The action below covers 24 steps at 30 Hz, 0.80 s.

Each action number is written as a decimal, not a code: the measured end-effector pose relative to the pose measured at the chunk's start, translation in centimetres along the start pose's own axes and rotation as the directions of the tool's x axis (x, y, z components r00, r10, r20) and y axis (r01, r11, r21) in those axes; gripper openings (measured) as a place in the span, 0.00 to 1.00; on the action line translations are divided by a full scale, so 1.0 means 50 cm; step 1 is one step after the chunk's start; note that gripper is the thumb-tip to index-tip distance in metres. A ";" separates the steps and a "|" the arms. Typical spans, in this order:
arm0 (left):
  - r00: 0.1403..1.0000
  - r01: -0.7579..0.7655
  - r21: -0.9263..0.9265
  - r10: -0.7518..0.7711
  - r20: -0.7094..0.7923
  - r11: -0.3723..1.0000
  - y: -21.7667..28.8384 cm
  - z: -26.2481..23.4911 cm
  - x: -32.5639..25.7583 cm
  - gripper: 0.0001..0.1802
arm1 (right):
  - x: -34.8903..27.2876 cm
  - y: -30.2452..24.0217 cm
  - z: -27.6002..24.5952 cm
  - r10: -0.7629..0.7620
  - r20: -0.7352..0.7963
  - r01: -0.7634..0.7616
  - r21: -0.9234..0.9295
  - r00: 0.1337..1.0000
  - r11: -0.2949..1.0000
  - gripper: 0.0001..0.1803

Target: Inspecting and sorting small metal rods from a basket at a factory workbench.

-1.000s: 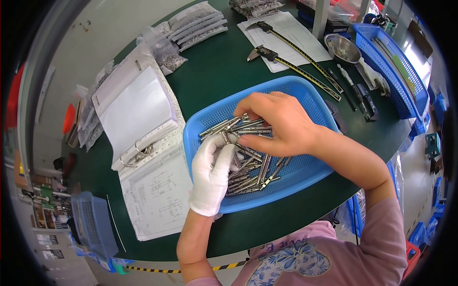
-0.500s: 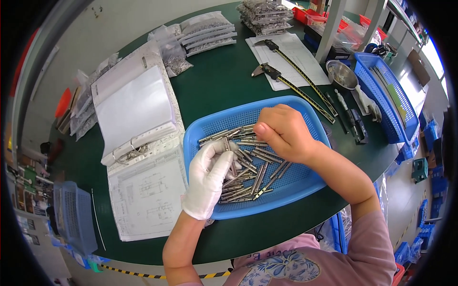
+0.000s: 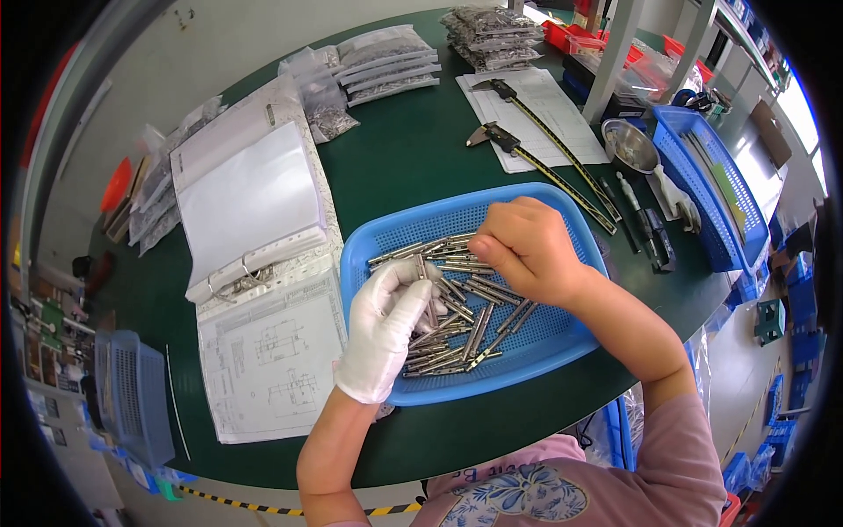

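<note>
My left hand (image 3: 379,325), in a white glove, pinches a slim metal pin (image 3: 422,270) between thumb and fingers, over the left part of a blue perforated plastic basket (image 3: 562,338). Many similar metal pins (image 3: 479,329) lie loose in the basket, in a heap toward its left and middle. Bare and curled into a fist, my right hand (image 3: 531,250) hovers above the basket's far right part. Its fingertips are turned away, so whatever it may hold is hidden.
Left of the basket lies an open ring binder (image 3: 250,206) with drawing sheets (image 3: 281,360). Beyond are bags of small parts (image 3: 386,61), two digital calipers (image 3: 527,158) on paper, a metal bowl (image 3: 630,145), pen-like tools (image 3: 639,211) and another blue basket (image 3: 716,202).
Both hands keep almost the same pose over the basket. The whole view has shifted very slightly.
</note>
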<state>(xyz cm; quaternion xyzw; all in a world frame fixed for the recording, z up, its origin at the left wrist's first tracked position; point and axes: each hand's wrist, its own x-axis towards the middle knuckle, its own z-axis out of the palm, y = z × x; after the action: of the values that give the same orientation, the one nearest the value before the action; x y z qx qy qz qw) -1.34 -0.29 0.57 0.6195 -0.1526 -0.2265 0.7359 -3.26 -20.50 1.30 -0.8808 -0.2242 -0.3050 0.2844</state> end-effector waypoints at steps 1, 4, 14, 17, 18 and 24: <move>1.000 0.007 -0.012 -0.007 0.006 1.000 -0.001 0.002 -0.001 0.09 | -0.002 0.002 0.001 0.000 0.001 0.000 -0.001 1.000 1.000 0.07; 1.000 0.022 -0.029 -0.022 0.004 0.999 -0.003 -0.001 0.000 0.09 | -0.003 -0.001 0.006 0.055 0.027 -0.056 0.037 0.998 0.998 0.08; 1.000 0.009 -0.033 -0.009 0.016 0.999 -0.005 -0.005 0.000 0.09 | 0.002 -0.014 0.010 0.120 -0.006 -0.118 0.135 0.993 0.984 0.09; 1.000 0.016 -0.011 -0.015 0.020 1.000 -0.005 -0.006 0.000 0.09 | -0.003 0.001 0.008 0.088 -0.006 -0.087 0.122 0.996 0.989 0.09; 1.000 0.015 -0.014 -0.015 0.021 1.000 -0.004 -0.004 -0.001 0.09 | -0.005 0.006 0.005 -0.020 0.030 0.019 0.041 0.999 0.999 0.09; 1.000 0.014 -0.028 -0.014 0.017 0.999 -0.001 -0.003 -0.001 0.08 | 0.003 -0.012 0.010 0.095 -0.022 -0.091 0.154 0.995 0.984 0.09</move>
<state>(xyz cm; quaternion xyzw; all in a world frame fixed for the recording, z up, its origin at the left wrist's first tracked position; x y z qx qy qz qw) -1.31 -0.16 0.52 0.6081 -0.1512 -0.2390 0.7418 -3.28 -19.71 1.29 -0.8615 -0.2014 -0.2860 0.3681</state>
